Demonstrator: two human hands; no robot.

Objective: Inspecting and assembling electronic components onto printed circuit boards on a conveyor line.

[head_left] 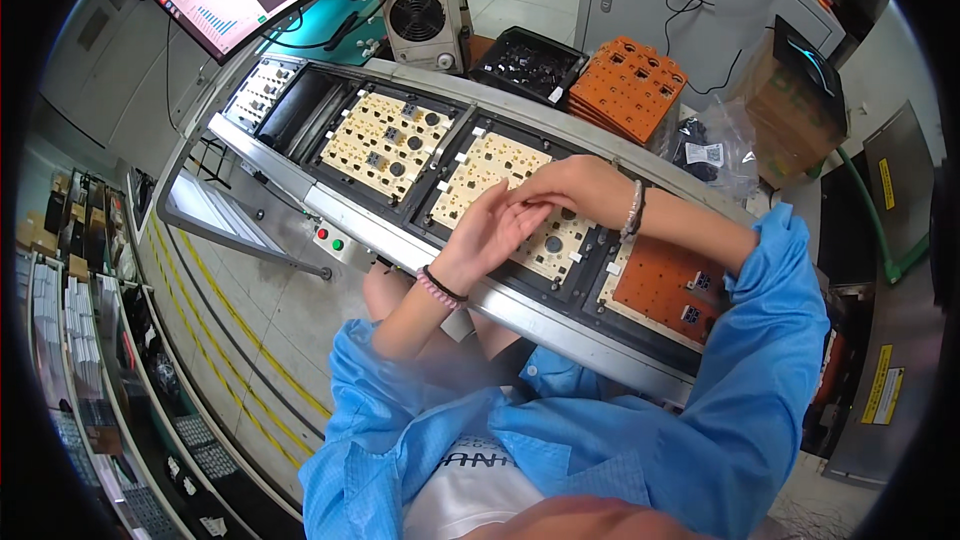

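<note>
My left hand [496,232] is over a cream circuit board [492,155] in a black frame on the conveyor. Its palm shows, the fingers stretch toward the right, and I see nothing held in it. My right hand [566,180] bends down from the right and meets the left hand above the same board. The right fingers are mostly hidden, so whether they hold anything is unclear. Small black parts dot the board, with a round black part [553,244] near its right edge. Both hands cover the board's middle.
Another populated cream board [385,145] sits to the left, and an orange perforated plate [665,290] lies over a board at right. Behind the rail [400,230] stand a fan unit [420,25], a black parts tray [530,65], stacked orange plates [628,85] and a plastic bag [705,150].
</note>
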